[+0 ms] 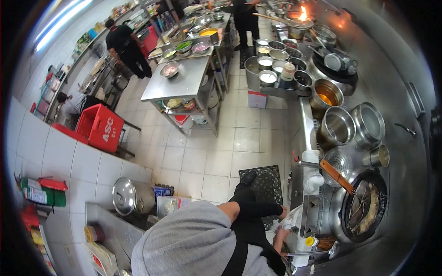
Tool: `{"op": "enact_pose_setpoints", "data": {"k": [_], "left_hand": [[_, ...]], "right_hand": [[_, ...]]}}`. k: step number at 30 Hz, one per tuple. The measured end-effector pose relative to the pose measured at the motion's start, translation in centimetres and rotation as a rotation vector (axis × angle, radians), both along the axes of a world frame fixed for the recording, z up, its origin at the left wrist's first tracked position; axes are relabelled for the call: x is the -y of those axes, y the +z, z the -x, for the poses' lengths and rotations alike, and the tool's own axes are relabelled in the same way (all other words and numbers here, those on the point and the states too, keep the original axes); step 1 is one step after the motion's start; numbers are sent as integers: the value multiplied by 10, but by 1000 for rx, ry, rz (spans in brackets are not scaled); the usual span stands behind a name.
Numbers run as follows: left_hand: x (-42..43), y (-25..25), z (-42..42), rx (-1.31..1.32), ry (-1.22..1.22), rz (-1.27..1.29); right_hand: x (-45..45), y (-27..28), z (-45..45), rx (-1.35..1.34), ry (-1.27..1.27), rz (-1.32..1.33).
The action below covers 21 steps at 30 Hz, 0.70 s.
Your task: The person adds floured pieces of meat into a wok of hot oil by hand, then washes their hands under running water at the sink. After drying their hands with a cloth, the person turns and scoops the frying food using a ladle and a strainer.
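Note:
At the front edge of the stove, a white cloth hangs bunched between my two hands. My left hand, below a black sleeve, is closed at the upper side of the cloth; its fingers are partly hidden. My right hand grips the cloth's lower side. Close by on the stove edge are a bottle with a yellow cap and a bamboo brush. A wok with pale food along its inner side sits to the right, a wooden-handled wire skimmer resting across it.
Metal pots, a perforated strainer and a pot of orange liquid line the stove. Flame rises farther along. A steel table stands ahead, a black mat lies underfoot, and a co-worker stands at left.

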State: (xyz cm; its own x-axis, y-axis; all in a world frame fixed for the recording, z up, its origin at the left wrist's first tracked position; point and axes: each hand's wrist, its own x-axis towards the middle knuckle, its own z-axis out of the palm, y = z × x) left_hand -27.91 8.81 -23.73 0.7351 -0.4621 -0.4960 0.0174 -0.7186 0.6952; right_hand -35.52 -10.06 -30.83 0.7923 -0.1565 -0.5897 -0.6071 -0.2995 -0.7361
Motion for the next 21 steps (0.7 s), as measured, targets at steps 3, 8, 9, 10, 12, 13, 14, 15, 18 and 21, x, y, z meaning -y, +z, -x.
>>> {"op": "enact_pose_setpoints", "data": {"k": [3,8,9,10,12,13,14,15,18,21], "left_hand": [[-8,-4,0,-5,-30,-10],[-32,-12,4,-22,-35,-42],[-39,-12,6,-31,-29,-47],[-45,-12,8,-36,-28,-51],[-57,-10,14,-44,-25,-51],[-62,-10,16,-44,-26,-53],[-65,-10,17,-45,-30,-57],[-66,-11,18,-47,-30,-64],[-70,-14,18,-52,-37,-78],[-71,-16,15,-49,-71,-85]], "right_hand": [[19,-24,5,-14,-108,91],[10,2,13,6,-313,-234],[4,15,13,-58,-355,-144],[-3,27,11,-121,-394,-54],[0,21,11,-113,-355,46],[8,5,13,-42,-276,53],[7,6,12,28,-197,61],[7,7,9,9,-104,180],[7,22,3,-22,34,364],[3,21,2,16,-221,140]]}}
